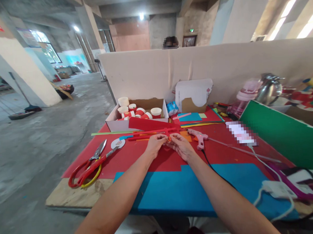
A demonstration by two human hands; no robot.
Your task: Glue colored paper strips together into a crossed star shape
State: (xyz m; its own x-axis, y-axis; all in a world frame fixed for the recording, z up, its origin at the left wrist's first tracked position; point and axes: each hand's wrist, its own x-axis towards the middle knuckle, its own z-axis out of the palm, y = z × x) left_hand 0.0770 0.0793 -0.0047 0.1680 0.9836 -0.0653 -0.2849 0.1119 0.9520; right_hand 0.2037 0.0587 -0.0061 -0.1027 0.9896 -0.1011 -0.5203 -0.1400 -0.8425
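Both hands meet over the red table covering (pixel 138 160), fingertips pinched on a small orange piece (pixel 170 138), perhaps paper. My left hand (pixel 157 144) grips it from the left, and my right hand (pixel 182 147) from the right; the fingers hide most of it. Just beyond them lie red strips (pixel 170 130). A pink glue gun (pixel 199 137) rests to the right of my right hand, close to some orange paper (pixel 185 134). Left of my left hand are red-handled scissors (pixel 88 170), another tool with yellow and red handles (pixel 99 166), and a white disc (pixel 118 143).
At the back, a box (pixel 138 124) holds several red-and-white cups (pixel 156 112). Blue sheeting (pixel 171 190) covers the near edge. On the right stand a green panel (pixel 284 134), a metal jug (pixel 271 88) and a power strip (pixel 279 189) with cables. A white partition (pixel 143 72) rises behind.
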